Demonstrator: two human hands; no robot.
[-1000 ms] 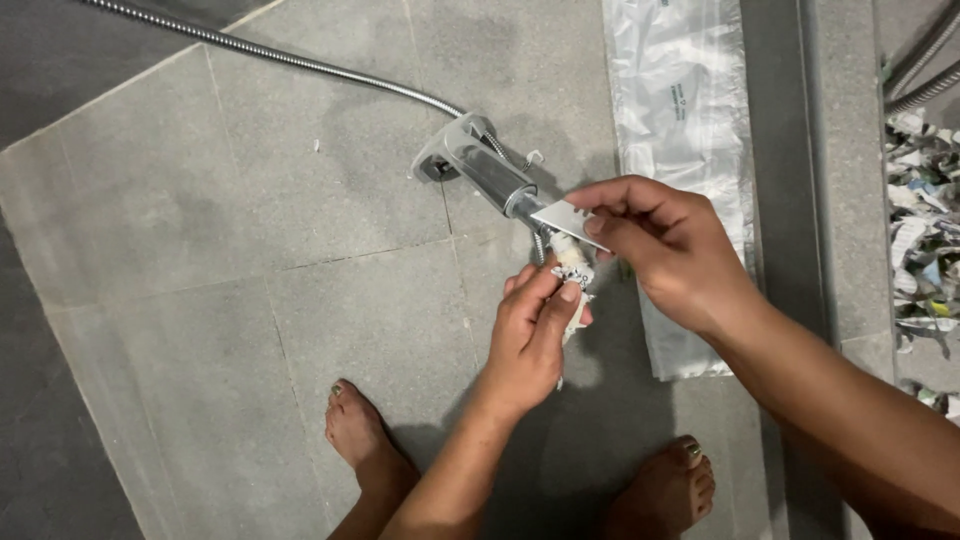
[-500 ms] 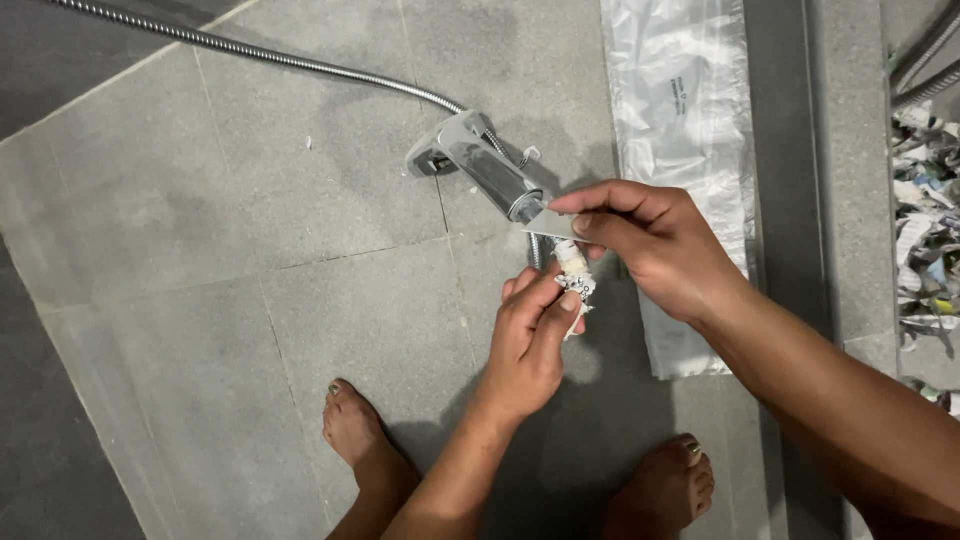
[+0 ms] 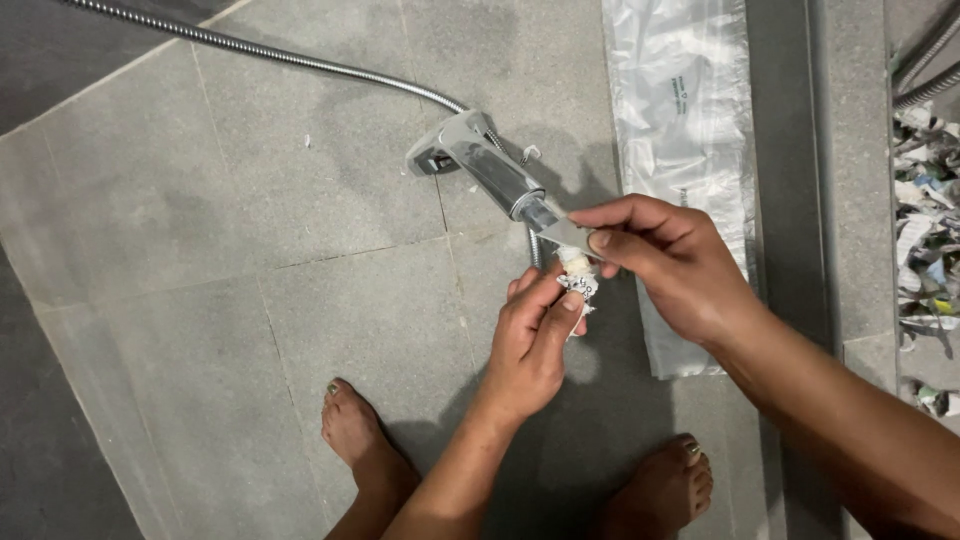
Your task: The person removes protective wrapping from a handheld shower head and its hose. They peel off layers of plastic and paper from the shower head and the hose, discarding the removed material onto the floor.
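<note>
1. I start at my right hand (image 3: 680, 270): its fingers (image 3: 612, 240) are closed in a pinch on a small flat blade-like piece (image 3: 565, 234), thumb below and forefinger on top, with the tip of the piece aimed up and to the left.
2. My left hand (image 3: 530, 340) sits just below and to the left of the right, fingers curled shut around a short white-wrapped stub (image 3: 577, 275); the wrapping looks frayed, and I cannot tell what material it is.
3. The stub is the near end of the chrome spray handle (image 3: 490, 170). The handle's long axis runs diagonally, from my two hands up and left toward its head, which hangs above the grey tiled floor (image 3: 200, 250).
4. The pinched piece touches the handle right where chrome meets wrapping, so it lies nearly along that axis. The right hand is the nearer one to that joint; the left steadies from underneath.
5. Further out, a ribbed metal hose (image 3: 260, 50) leaves the head toward the floor's upper left corner.
6. A clear plastic bag (image 3: 680, 110) lies flat beyond my right hand, with shredded paper (image 3: 930, 220) along the right edge. My bare feet (image 3: 355, 430) stand at the bottom edge.
</note>
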